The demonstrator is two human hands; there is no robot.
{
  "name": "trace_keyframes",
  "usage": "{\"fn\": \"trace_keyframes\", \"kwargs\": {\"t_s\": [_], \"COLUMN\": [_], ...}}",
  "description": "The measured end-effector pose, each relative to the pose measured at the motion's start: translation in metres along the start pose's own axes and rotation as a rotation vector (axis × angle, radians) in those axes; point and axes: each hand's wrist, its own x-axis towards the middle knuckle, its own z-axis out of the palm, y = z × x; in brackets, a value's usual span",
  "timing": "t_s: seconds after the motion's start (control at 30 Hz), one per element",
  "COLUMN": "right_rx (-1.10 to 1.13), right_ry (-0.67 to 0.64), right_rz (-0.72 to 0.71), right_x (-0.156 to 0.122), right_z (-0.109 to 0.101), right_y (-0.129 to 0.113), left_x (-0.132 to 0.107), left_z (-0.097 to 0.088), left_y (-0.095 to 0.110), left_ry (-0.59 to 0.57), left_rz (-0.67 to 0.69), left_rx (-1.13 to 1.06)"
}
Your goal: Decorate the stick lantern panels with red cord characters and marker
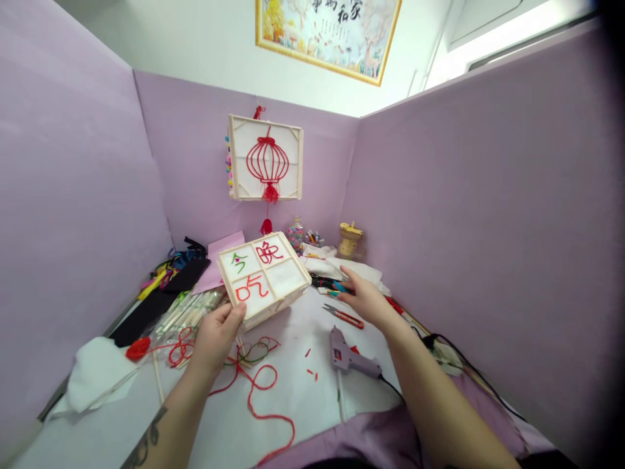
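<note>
My left hand [221,333] grips the lower left corner of a boxy lantern [289,279] with a pale wooden frame and white panels, its thumb on the front. The lantern is tilted, and its face has four panes. Three carry yarn characters, one green and two red; the lower right pane is plain white. My right hand [364,294] reaches out to the right of the lantern, fingers apart, over dark-handled tools [322,281] beside white sheets. Teal shows at its fingertips. I see nothing held in it. Closer to me lie thread snips [344,316] and a lilac glue gun [352,355].
Red yarn [267,417] winds across the table's front, with a red ball [138,348] at left. Bundled sticks [190,312] and felt strips lie left. A finished lantern [267,159] hangs behind. At the back stand a pompom jar [295,238] and a yellow cup [349,240]. Lilac partitions [469,195] surround everything.
</note>
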Motion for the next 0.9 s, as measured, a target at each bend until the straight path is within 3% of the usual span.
{"fn": "trace_keyframes", "kwargs": {"t_s": [0.1, 0.2, 0.37, 0.63, 0.73, 0.9], "right_rx": [0.584, 0.86, 1.079, 1.224, 1.372, 1.717], "right_ry": [-0.083, -0.135, -0.251, -0.314, -0.168, 0.276], "right_rz": [-0.073, -0.062, -0.103, -0.141, -0.048, 0.284], "right_x": [-0.017, -0.035, -0.044, -0.037, -0.025, -0.001], "right_z": [-0.005, -0.008, -0.01, -0.002, 0.009, 0.029], "right_y": [-0.023, -0.043, -0.056, -0.05, -0.036, 0.0], "left_x": [0.0, -0.001, -0.003, -0.001, -0.001, -0.002], "left_z": [0.0, 0.0, 0.0, -0.001, 0.0, 0.0], "left_y": [0.002, 0.004, 0.005, -0.001, -0.001, 0.001], "left_ry": [0.013, 0.028, 0.023, 0.005, -0.013, -0.002], "left_rz": [-0.007, 0.0, 0.012, 0.017, 0.023, 0.028], "left_rx": [0.015, 0.031, 0.043, 0.009, -0.005, 0.013]}}
